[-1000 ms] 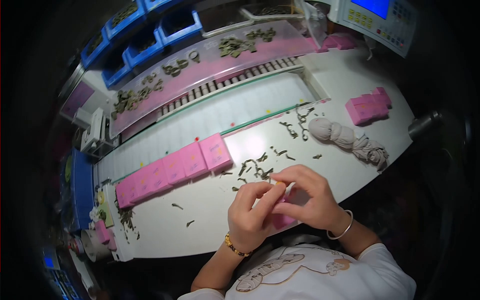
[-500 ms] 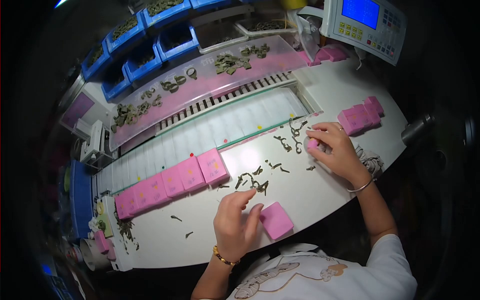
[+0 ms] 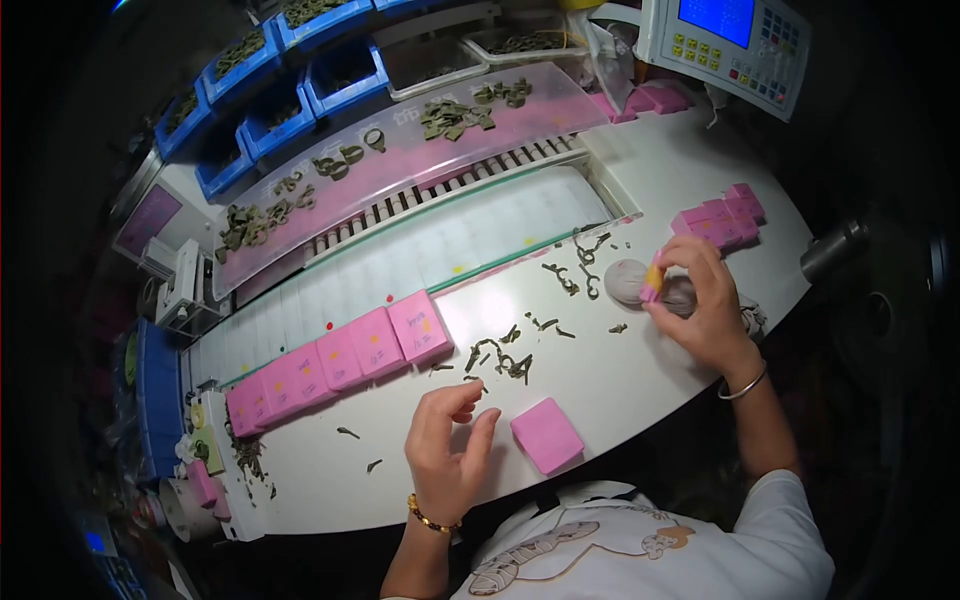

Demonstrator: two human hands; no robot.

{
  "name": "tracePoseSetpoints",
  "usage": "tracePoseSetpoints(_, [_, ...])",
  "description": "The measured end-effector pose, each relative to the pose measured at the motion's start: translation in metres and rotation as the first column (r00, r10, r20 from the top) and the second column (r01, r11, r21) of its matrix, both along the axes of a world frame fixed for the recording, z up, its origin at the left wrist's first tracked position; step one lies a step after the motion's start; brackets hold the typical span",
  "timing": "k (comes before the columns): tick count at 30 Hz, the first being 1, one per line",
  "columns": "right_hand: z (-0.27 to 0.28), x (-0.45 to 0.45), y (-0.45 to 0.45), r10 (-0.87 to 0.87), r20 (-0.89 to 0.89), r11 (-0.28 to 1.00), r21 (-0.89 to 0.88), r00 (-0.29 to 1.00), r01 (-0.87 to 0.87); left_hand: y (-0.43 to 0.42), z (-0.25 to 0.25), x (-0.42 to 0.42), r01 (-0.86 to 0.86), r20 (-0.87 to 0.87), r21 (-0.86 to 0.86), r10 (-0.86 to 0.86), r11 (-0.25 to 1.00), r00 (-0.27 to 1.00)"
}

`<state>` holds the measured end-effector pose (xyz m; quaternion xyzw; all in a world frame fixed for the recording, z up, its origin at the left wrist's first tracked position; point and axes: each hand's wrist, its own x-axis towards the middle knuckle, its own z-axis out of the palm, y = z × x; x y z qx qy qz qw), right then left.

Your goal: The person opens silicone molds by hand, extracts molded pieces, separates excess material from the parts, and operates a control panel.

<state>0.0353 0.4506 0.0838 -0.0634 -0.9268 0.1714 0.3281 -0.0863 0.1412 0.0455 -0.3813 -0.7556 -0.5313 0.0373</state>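
Observation:
My right hand (image 3: 708, 312) is closed in a pinch on a small piece with a yellow top and a pink lower end (image 3: 653, 284), held just above the table. Beside and partly behind it sits a round grey cloth-like bundle (image 3: 624, 281). My left hand (image 3: 447, 448) hovers over the table's near edge with thumb and fingers apart, holding nothing. Just right of it lies a square pink block (image 3: 547, 436). Small dark green, ring-like and stick-like pieces (image 3: 502, 356) are scattered beyond my left hand, and more (image 3: 590, 262) lie near the grey bundle.
A row of pink blocks with handwriting (image 3: 345, 358) borders the glass-edged white panel (image 3: 470, 232). More pink blocks (image 3: 712, 226) stand at right. Green pieces lie on a clear sheet (image 3: 405, 140) and in blue bins (image 3: 345, 82). A keypad display unit (image 3: 730, 45) overhangs the far right.
My right hand has shifted right and now shows a yellow-and-pink piece; earlier only a pink bit showed at its fingers. My left hand has moved slightly left, away from the pink block.

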Motion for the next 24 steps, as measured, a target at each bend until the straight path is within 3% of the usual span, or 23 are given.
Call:
tracePoseSetpoints(4, [-0.010,-0.016,-0.001,-0.019,-0.010,1.000,-0.007,1.000,0.019,-0.005,0.009,0.009,0.033,0.012,0.015,-0.033,0.999,0.999])
tracePoseSetpoints(6, [-0.024,-0.021,0.003,0.024,0.143,0.996,-0.092,0.989,-0.010,-0.008,0.016,0.011,0.043,0.021,0.019,-0.043,0.999,0.999])
tracePoseSetpoints(10, [-0.020,-0.022,0.003,0.032,0.187,0.989,-0.150,0.982,-0.003,-0.018,0.023,0.016,0.204,0.104,-0.004,-0.202,0.979,0.974])
tracePoseSetpoints(12, [-0.016,-0.020,-0.001,-0.025,0.217,0.998,-0.046,0.976,0.036,-0.013,0.030,0.020,0.363,0.029,-0.160,-0.363,0.918,0.931])
tracePoseSetpoints(13, [-0.014,-0.018,-0.004,-0.020,0.219,0.998,-0.046,0.976,0.031,-0.011,0.026,0.026,0.401,0.092,-0.195,-0.391,0.895,0.916])
tracePoseSetpoints(16, [-0.004,-0.008,-0.019,-0.024,0.185,1.000,0.006,0.983,0.023,-0.003,0.010,0.030,0.379,-0.014,-0.318,-0.405,0.869,0.914])
tracePoseSetpoints(18, [0.001,0.003,-0.032,0.078,0.179,0.917,-0.398,0.981,0.000,-0.001,-0.002,0.029,0.378,-0.031,-0.305,-0.406,0.874,0.913])
tracePoseSetpoints(19, [-0.002,0.008,-0.036,0.081,0.183,0.917,-0.399,0.980,-0.001,0.001,0.000,0.028,0.368,-0.016,-0.291,-0.389,0.883,0.921])
tracePoseSetpoints(21, [-0.010,0.020,-0.045,0.204,-0.044,0.568,-0.808,0.978,-0.155,0.001,0.000,0.030,0.359,0.007,-0.279,-0.372,0.891,0.928])
tracePoseSetpoints(22, [-0.013,0.025,-0.052,0.205,-0.041,0.566,-0.810,0.978,-0.152,0.001,0.000,0.031,0.325,0.083,-0.218,-0.314,0.920,0.946])
tracePoseSetpoints(24, [-0.019,0.029,-0.070,0.280,-0.224,0.192,-0.940,0.934,-0.283,0.001,-0.002,0.032,0.282,0.166,-0.163,-0.255,0.945,0.952])
